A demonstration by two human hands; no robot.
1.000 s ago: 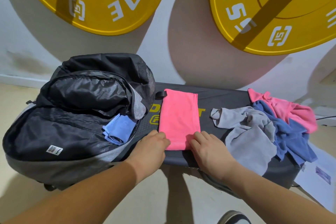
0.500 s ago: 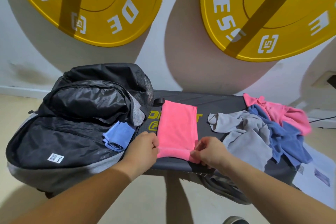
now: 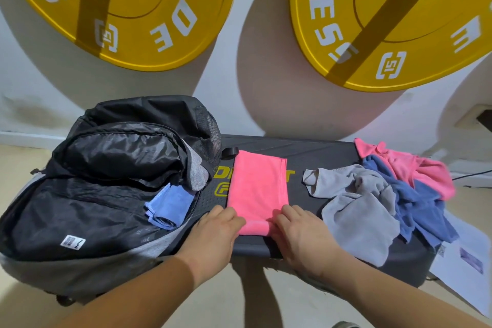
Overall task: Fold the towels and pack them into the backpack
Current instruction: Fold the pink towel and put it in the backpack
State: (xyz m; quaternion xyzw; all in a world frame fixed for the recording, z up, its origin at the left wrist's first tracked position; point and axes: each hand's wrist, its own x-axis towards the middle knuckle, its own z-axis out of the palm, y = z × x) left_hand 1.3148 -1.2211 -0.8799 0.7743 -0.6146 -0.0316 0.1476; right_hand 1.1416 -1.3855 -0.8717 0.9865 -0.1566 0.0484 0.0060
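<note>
A pink towel (image 3: 257, 186) lies folded into a narrow strip on the dark platform (image 3: 314, 157). Its near end is turned over into a fold. My left hand (image 3: 218, 231) grips the near left corner of that fold. My right hand (image 3: 298, 234) grips the near right corner. A black and grey backpack (image 3: 87, 200) lies open on the left, with a folded blue towel (image 3: 170, 205) in its mouth. Loose towels lie crumpled on the right: a grey towel (image 3: 359, 210), a blue towel (image 3: 423, 210) and a second pink towel (image 3: 407, 168).
Two yellow weight plates (image 3: 149, 8) (image 3: 386, 24) hang on the white wall behind the platform. A white paper sheet (image 3: 468, 266) lies on the floor at the right. Beige floor shows under my arms.
Both hands lifted the pink towel's near edge and turned it away from me, so a fold now lies at the near end. The camera tilted upward a little.
</note>
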